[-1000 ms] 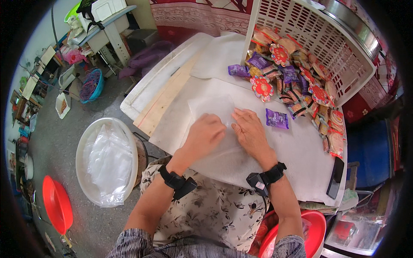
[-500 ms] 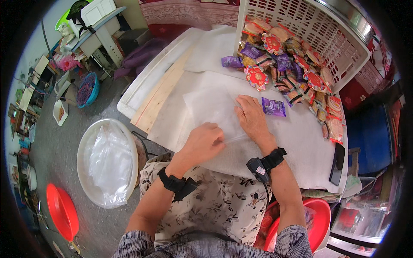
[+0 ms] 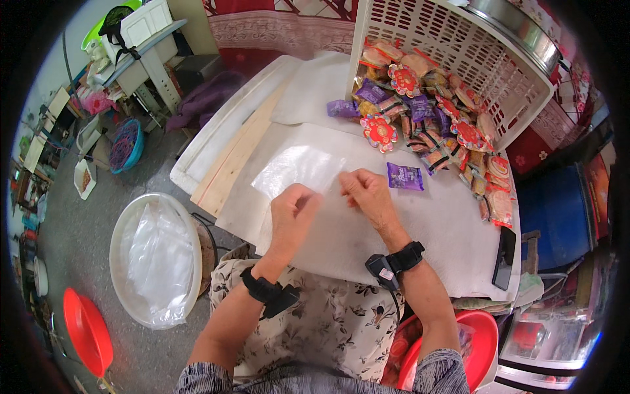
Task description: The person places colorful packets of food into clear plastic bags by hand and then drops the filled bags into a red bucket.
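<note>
A clear plastic bag (image 3: 298,169) stretches over the white-covered table in front of me, its near edge running to my two hands. My left hand (image 3: 291,215) is closed at the bag's near left side, slightly smeared by motion. My right hand (image 3: 369,198) pinches the bag's near right corner with curled fingers; the fingertips are partly hidden. Just beyond the right hand lies a single purple snack packet (image 3: 405,176), apart from the heap. Several red flower-shaped packets (image 3: 380,132) and small wrapped snacks (image 3: 438,159) spill toward me from a tipped white basket (image 3: 525,85).
A round pale tub (image 3: 118,262) holding clear bags (image 3: 161,259) stands on the floor at my left. A black phone (image 3: 504,257) lies at the table's right edge. Red basins (image 3: 88,335) sit at lower left and beside my lap. A blue barrel (image 3: 558,217) is at right.
My right hand has gone from lying flat on the bag to a pinch. The bag has shifted left and its surface now catches the light. My left hand has turned more upright.
</note>
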The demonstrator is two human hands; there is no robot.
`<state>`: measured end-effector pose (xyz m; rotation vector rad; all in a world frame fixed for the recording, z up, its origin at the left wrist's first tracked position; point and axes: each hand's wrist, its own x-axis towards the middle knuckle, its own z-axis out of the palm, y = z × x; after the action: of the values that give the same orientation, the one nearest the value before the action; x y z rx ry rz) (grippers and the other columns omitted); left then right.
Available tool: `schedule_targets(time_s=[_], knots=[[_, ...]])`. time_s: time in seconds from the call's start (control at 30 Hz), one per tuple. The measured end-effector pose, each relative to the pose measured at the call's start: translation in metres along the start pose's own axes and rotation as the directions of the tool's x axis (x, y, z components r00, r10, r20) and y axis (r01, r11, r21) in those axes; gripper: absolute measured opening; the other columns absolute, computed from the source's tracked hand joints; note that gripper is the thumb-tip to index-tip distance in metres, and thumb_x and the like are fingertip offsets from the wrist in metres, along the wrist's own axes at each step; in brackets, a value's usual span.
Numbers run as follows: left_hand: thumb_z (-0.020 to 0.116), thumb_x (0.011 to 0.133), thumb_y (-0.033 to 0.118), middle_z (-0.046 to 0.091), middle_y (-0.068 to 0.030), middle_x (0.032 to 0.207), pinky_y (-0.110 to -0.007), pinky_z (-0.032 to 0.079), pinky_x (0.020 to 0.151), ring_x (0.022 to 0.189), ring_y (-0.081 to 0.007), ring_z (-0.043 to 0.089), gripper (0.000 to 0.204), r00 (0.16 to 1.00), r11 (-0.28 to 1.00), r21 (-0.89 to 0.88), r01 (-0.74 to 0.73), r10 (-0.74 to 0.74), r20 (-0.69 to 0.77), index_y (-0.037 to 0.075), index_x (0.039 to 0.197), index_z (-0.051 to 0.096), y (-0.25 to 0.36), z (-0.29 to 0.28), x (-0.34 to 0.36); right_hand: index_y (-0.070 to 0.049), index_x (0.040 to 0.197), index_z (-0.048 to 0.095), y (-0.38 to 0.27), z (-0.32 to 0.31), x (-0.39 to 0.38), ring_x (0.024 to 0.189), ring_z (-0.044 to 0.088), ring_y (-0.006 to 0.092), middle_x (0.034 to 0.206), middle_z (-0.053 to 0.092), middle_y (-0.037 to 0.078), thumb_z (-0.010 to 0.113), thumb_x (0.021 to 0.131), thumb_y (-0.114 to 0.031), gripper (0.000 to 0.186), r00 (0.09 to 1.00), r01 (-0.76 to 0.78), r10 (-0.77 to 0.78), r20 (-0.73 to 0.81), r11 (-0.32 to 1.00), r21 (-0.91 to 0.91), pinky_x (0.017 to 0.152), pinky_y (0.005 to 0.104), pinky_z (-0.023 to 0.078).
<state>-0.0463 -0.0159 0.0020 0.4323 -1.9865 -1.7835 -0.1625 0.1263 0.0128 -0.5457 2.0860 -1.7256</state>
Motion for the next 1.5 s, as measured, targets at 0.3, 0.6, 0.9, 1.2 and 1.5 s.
schedule_targets(time_s=[0.3,0.6,0.9,1.2,1.5], knots=[[0.06,0.088,0.01,0.055,-0.0034,0.066,-0.027,0.041,0.057,0.062,-0.0094,0.05,0.013,0.991,0.993,-0.113,0.039,-0.052,-0.12,-0.002,0.083,0.057,-0.009,0.011,0.008,-0.003,0.076,0.064,0.001,-0.002,-0.001,0.051,0.054,0.0051,0.068,0.064,0.004,0.068,0.087,-0.022,0.022,0.988,-0.088,0.076,0.131,0.993,0.084,0.045,0.0207,0.044],[0.06,0.082,-0.001,0.053,-0.0126,0.073,-0.034,0.044,0.057,0.06,-0.0254,0.054,0.012,0.842,0.748,0.396,-0.532,0.516,0.157,0.004,0.09,0.051,-0.009,0.013,0.004,-0.001,0.07,0.06,0.021,-0.005,0.008,0.045,0.052,0.0066,0.062,0.061,0.005,0.061,0.087,-0.022,0.027,0.989,0.065,-0.109,-0.1,0.928,-0.368,0.039,0.0219,0.04],[0.058,0.076,-0.006,0.057,-0.0158,0.086,-0.045,0.046,0.059,0.068,-0.038,0.059,0.023,0.91,0.719,0.559,-0.413,0.345,0.23,0.005,0.095,0.05,-0.006,0.007,-0.004,-0.004,0.074,0.062,0.016,-0.016,0.008,0.043,0.051,0.0063,0.061,0.06,0.003,0.061,0.089,-0.022,0.023,0.984,-0.123,0.112,-0.136,0.99,-0.072,0.038,0.0224,0.04],[0.055,0.082,-0.005,0.054,-0.0169,0.085,-0.049,0.044,0.056,0.063,-0.0407,0.056,0.021,0.93,0.689,0.64,-0.341,0.347,0.122,0.007,0.099,0.051,-0.004,-0.001,-0.002,-0.003,0.093,0.065,0.013,-0.025,-0.007,0.067,0.058,0.0166,0.089,0.066,0.009,0.07,0.08,-0.015,0.018,0.882,0.317,-0.463,-0.087,0.721,-0.616,0.059,0.0299,0.048],[0.055,0.078,-0.004,0.051,-0.0196,0.087,-0.049,0.047,0.06,0.07,-0.0413,0.058,0.015,0.915,0.704,0.587,-0.401,0.341,0.216,0.002,0.09,0.049,-0.009,0.001,-0.006,-0.006,0.098,0.064,0.019,-0.071,-0.013,0.113,0.05,0.0274,0.112,0.062,0.007,0.067,0.078,-0.021,0.025,0.867,0.205,-0.493,0.078,0.21,-0.956,0.091,0.0485,0.04]])
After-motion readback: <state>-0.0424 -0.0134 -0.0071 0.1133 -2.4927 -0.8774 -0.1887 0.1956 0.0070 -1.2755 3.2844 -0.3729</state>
